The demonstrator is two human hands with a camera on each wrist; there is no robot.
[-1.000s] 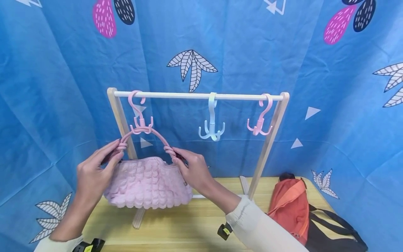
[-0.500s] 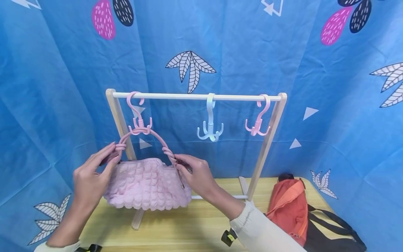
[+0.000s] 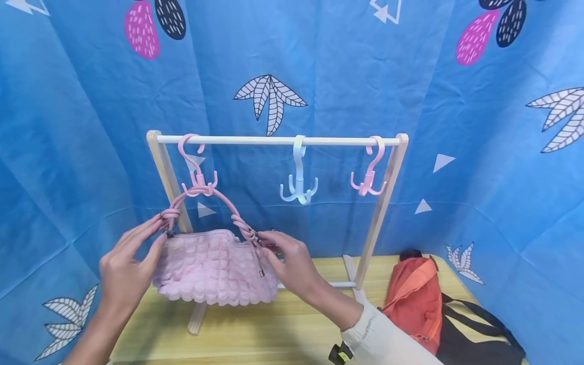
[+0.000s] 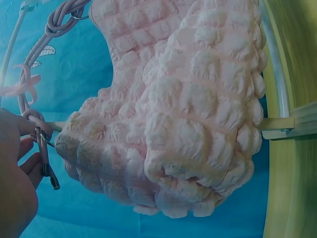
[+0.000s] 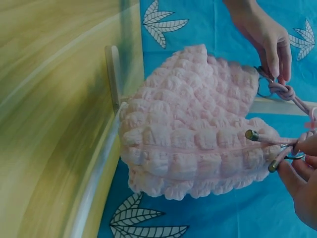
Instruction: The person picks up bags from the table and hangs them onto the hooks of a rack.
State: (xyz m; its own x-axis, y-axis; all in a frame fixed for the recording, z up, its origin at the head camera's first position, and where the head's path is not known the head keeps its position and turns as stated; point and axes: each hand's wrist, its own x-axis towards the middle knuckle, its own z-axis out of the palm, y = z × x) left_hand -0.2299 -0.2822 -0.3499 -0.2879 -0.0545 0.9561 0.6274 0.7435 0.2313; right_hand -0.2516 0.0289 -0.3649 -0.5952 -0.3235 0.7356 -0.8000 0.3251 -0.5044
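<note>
A pink puffy quilted handbag point(image 3: 214, 263) hangs in front of the left side of the rack. Its knotted cord handle point(image 3: 226, 202) arches up to the prongs of the left pink hook point(image 3: 198, 177). My left hand point(image 3: 126, 266) pinches the left end of the handle just under its knot. At the right end, my right hand point(image 3: 294, 259) holds the cord by the metal ring. Loose cord ends with metal tips point(image 5: 252, 135) dangle by my right fingers in the right wrist view. The bag's body hangs above the tabletop point(image 3: 255, 329).
A light-blue hook point(image 3: 298, 172) and another pink hook point(image 3: 370, 170) hang farther right on the white rail point(image 3: 255, 140). The rack's wooden right post point(image 3: 382, 213) stands beyond my right arm. A red bag point(image 3: 412, 299) with black straps lies at the right.
My fingers have slid lower and slightly outward from the handle knots, and a loose cord end now shows beside my right hand. The handle stays at the hook while the view shifts slightly.
</note>
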